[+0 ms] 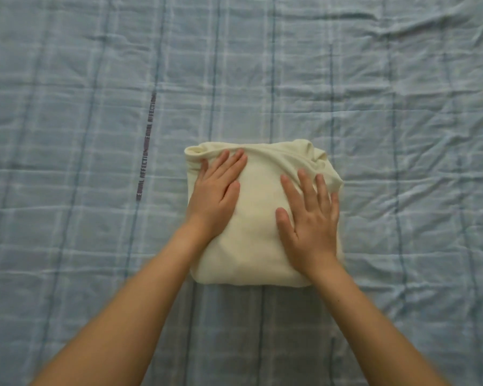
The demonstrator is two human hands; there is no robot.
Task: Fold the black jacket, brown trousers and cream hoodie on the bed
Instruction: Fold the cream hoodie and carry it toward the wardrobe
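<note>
The cream hoodie (260, 196) lies in the middle of the bed as a compact, roughly square folded bundle. My left hand (216, 195) rests flat on its left half with the fingers straight and pointing away from me. My right hand (308, 218) lies flat on its right half, fingers spread, near the right edge. A few creases run along the bundle's far edge. The black jacket and the brown trousers are out of view.
The bed is covered by a wrinkled light blue checked sheet (95, 246) with a strip of printed lettering (147, 146) left of the hoodie. The sheet lies bare on all sides of the bundle.
</note>
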